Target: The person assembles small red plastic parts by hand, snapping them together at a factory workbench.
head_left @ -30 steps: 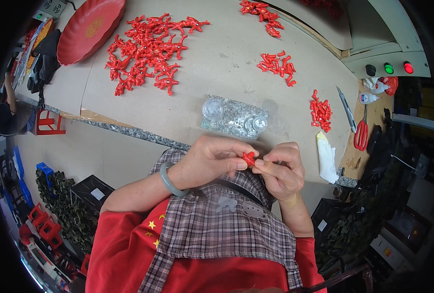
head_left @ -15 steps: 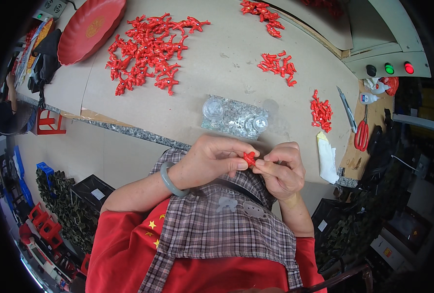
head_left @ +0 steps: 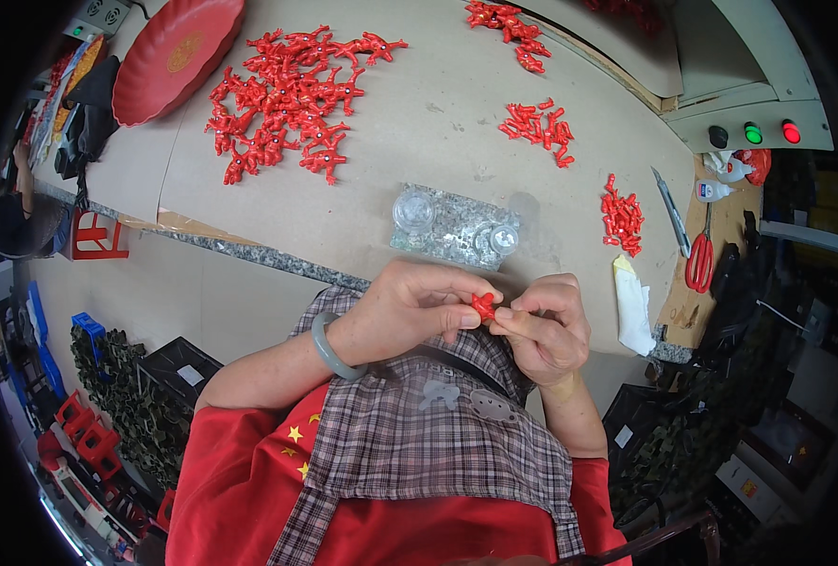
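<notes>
A small glossy red moulded piece [head_left: 482, 305] sits between the two hands, just off the near edge of the beige-covered table [head_left: 381, 141] with its speckled stone rim; the left hand [head_left: 424, 300] pinches it between thumb and fingers; the right hand [head_left: 548, 325] is nearly closed, thumb and forefinger tips together against the piece's right side, though whether they grip a separate bit I cannot tell; just beyond, near that edge, lies a grey speckled rectangular slab [head_left: 452, 215] bearing clear round dishes [head_left: 414, 209]; a heap of glossy red limbed figures [head_left: 292, 102] spreads toward the far left corner, beside a red scalloped plate [head_left: 145, 80]; short red plastic pieces [head_left: 621, 219] and red-handled scissors [head_left: 699, 272] lie toward the right edge
</notes>
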`<state>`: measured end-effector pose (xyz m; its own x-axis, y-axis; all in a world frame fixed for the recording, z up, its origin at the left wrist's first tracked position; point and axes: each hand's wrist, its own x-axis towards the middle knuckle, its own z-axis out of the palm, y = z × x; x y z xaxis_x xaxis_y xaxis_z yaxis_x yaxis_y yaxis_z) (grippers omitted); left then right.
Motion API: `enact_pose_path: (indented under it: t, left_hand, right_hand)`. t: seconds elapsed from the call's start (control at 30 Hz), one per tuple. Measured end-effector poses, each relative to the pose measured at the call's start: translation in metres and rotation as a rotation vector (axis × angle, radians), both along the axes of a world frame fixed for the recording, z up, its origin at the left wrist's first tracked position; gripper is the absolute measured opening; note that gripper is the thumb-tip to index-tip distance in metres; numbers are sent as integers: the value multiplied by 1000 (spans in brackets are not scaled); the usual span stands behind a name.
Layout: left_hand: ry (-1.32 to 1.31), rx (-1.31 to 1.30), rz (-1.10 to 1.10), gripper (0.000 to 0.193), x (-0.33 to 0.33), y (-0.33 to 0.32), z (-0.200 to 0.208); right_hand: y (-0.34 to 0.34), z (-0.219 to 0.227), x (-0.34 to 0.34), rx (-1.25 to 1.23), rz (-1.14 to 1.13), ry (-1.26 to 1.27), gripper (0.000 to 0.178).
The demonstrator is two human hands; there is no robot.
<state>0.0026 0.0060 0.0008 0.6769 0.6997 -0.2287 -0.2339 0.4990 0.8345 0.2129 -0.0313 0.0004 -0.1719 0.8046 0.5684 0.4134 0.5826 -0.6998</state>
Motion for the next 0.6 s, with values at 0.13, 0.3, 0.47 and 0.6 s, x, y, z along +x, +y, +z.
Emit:
enact_pose_path:
  t: [0.13, 0.3, 0.47, 0.6]
  left_hand:
    - [-11, 11, 9, 29, 1, 1, 0]
    - [7, 87, 33, 26, 1, 1, 2]
    - [14, 163, 54, 30, -1, 1, 2]
    - [2, 105, 64, 30, -1, 1, 3]
  right_hand:
    - [0, 0, 0, -2, -3, -4, 29]
    - [2, 3, 2, 17, 0, -49, 30]
    - [2, 5, 2, 31, -10, -74, 32]
    - [2, 15, 4, 6, -28, -28, 39]
